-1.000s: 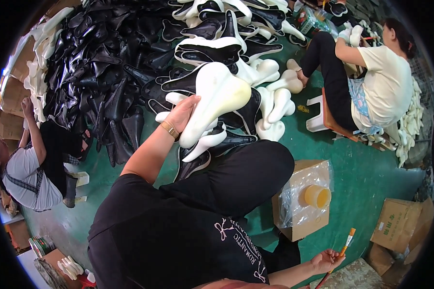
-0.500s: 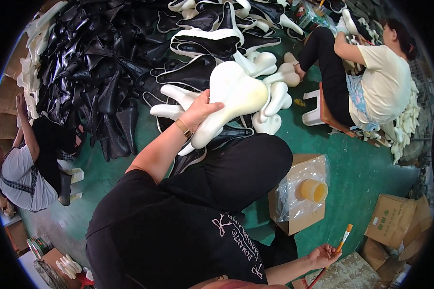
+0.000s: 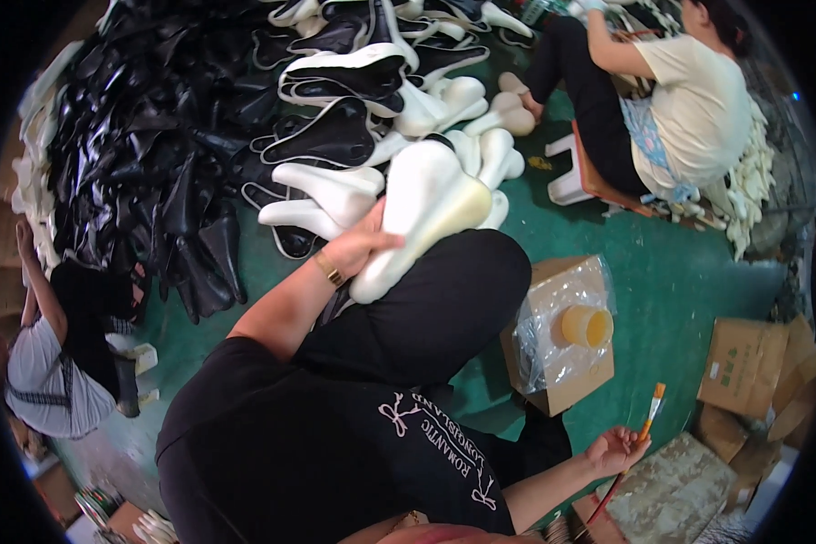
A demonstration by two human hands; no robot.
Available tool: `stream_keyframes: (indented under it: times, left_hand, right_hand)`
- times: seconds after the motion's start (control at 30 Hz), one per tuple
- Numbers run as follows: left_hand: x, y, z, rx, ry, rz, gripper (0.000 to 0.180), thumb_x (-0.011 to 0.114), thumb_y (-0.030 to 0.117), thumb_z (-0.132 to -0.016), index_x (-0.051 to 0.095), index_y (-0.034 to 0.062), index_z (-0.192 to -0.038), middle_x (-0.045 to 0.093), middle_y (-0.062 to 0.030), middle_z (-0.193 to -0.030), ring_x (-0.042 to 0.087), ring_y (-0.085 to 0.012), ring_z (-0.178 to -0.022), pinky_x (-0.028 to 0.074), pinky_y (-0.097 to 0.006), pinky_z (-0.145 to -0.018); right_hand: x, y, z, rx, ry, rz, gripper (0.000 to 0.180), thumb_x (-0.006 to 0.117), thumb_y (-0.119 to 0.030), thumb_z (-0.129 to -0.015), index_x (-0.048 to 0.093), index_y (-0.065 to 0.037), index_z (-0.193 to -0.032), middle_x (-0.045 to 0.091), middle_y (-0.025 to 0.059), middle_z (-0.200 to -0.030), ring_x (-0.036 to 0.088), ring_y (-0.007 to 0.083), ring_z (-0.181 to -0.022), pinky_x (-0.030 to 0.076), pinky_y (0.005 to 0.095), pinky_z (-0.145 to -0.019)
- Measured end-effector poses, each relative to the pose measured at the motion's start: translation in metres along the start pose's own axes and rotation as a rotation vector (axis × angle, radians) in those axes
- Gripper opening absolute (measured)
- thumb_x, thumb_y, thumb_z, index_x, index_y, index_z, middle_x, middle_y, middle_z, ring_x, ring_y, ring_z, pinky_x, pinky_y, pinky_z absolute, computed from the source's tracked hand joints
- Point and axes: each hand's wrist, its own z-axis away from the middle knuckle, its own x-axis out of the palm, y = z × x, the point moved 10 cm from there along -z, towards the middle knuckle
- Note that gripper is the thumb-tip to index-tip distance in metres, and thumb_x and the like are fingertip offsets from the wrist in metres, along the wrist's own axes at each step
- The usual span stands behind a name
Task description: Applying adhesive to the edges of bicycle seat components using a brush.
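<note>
Head view shows the person's left hand (image 3: 363,247) gripping a smooth white foam bicycle saddle (image 3: 426,199), broad and two-lobed at the back and tapering to a rounded nose, held above the thigh in black cloth trousers (image 3: 453,295). Its thumb presses on the narrow waist of the saddle while the other fingers curl beneath, mostly hidden; whether the nose touches the thigh cannot be told. One rear lobe has a yellowish tint against the whiter remainder.

Well apart, the right hand (image 3: 615,451) pinches a slim paintbrush (image 3: 653,412) between thumb and fingers, its flat orange bristles pointing up from a shiny metal ferrule and its glossy red handle end slanting down past the palm. Below lies a mottled, rough-faced slab (image 3: 675,480), beside the hand.

Between the knee and that hand stands a brown cardboard carton (image 3: 580,385), its top covered by crinkled clear plastic film (image 3: 537,337). Near the carton's right edge sits a round, translucent yellow pot (image 3: 587,325).

Beyond the knee, white foam saddles (image 3: 322,186) lie among glossy black shells with white rims (image 3: 326,131); farther left spreads a heap of curved black shells (image 3: 154,154). Across the green floor (image 3: 662,281), a co-worker in a cream shirt (image 3: 698,109) sits on a low stool (image 3: 567,172) with white legs.
</note>
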Motion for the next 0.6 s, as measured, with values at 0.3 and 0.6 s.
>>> stream_keyframes:
  times: [0.3,0.6]
  left_hand:
    - [0.016,0.024,0.009,-0.121,-0.060,-0.453,0.100,0.077,0.010,-0.066,0.018,0.0036,-0.147,0.036,-0.0130,-0.141,0.039,-0.0206,-0.125,0.029,-0.032,-0.108]
    - [0.243,0.108,0.038,0.912,-0.271,-1.205,0.096,0.068,0.001,-0.060,0.022,-0.0004,-0.144,0.045,-0.0234,-0.128,0.049,-0.0389,-0.112,0.043,-0.042,-0.094]
  right_hand:
    - [-0.013,-0.008,0.004,-0.025,-0.031,-0.014,0.027,0.054,-0.028,-0.096,0.057,-0.004,-0.110,0.060,0.0035,-0.078,0.053,0.0100,-0.063,0.043,0.0217,-0.055]
    - [0.105,0.013,0.029,-0.041,-0.267,0.334,0.046,0.041,-0.045,-0.099,0.046,-0.010,-0.127,0.060,0.0110,-0.109,0.058,0.0193,-0.095,0.051,0.0309,-0.073]
